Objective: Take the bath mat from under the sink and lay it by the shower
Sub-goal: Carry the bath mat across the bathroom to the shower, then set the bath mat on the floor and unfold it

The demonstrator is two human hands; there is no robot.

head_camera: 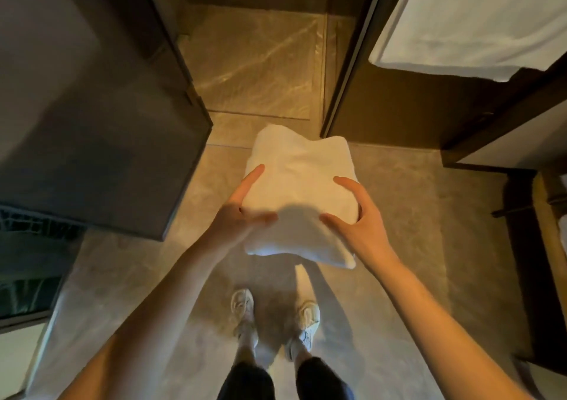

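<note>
A folded white bath mat point(299, 184) is held in the air above the tiled floor, in the middle of the head view. My left hand point(239, 212) grips its left edge, thumb on top and fingers along the side. On the mat's right edge my right hand point(357, 215) is curled, thumb on top. The mat is still folded into a thick pad and sags a little at the near corner. Straight ahead lies the shower floor point(254, 62), a wet-looking marbled tile area behind a threshold line.
A dark glass shower door point(101, 117) stands open on the left, its edge close to my left hand. A dark door frame point(346, 71) is on the right, with a white towel point(478, 22) hanging beyond it. My feet in pale shoes point(276, 316) stand on beige floor tile.
</note>
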